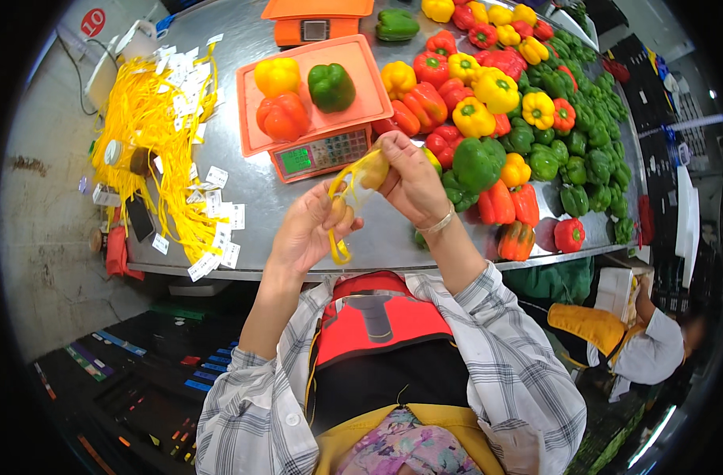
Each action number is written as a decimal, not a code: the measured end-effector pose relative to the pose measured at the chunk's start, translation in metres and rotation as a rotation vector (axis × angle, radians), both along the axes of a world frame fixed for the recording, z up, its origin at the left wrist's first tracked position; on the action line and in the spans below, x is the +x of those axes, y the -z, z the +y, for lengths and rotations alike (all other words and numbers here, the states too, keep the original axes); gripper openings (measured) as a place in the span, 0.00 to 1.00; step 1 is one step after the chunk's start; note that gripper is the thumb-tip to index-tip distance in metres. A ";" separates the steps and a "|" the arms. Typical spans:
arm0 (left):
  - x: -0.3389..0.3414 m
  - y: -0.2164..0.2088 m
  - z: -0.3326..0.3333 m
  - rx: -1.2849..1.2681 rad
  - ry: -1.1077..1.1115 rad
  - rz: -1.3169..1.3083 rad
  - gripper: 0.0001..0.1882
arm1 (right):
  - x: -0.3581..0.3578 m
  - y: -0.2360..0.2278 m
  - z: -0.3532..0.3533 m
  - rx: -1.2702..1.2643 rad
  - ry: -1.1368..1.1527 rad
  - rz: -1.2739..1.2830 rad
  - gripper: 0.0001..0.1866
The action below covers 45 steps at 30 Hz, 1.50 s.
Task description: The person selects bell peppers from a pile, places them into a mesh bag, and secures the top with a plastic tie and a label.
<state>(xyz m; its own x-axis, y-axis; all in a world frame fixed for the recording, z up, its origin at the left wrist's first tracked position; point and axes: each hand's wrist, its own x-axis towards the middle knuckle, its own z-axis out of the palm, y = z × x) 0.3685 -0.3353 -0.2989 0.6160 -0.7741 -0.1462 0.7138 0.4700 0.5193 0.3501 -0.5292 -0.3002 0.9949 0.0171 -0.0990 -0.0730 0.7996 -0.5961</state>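
— Both hands are closed: my left hand (302, 229) pinches one part of a thin yellow mesh net (372, 169) between thumb and fingers, and my right hand (413, 176) grips another part at its fingertips.

— Where is the net situated?

— I hold it spanning the gap between my hands, above the grey metal table (258, 206) and just in front of an orange scale with a keypad and lit green display (330, 152). A narrow end hangs below my left fingers.

— What does the scale bear?

— Its flat orange tray (326, 123) carries a yellow bell pepper (277, 77), an orange-red bell pepper (283, 116) and a dark green bell pepper (331, 88).

— And to either side?

— On my left, a tangle of yellow netting with white tags (136, 99); on my right, a heap of red, yellow, orange and green bell peppers (496, 91).
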 end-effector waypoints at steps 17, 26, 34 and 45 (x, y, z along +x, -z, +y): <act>0.020 0.000 -0.012 0.190 0.072 0.017 0.14 | 0.010 -0.005 0.013 -1.263 0.380 -0.436 0.06; 0.008 0.006 -0.020 0.408 -0.290 -0.388 0.04 | 0.016 -0.001 -0.002 -0.300 0.184 -0.009 0.07; 0.031 -0.009 -0.011 0.086 -0.342 -0.239 0.06 | 0.010 -0.009 0.000 -0.045 -0.041 0.080 0.07; 0.049 -0.011 0.005 -0.312 -0.318 -0.064 0.05 | -0.004 -0.026 0.006 -0.530 -0.562 -0.027 0.13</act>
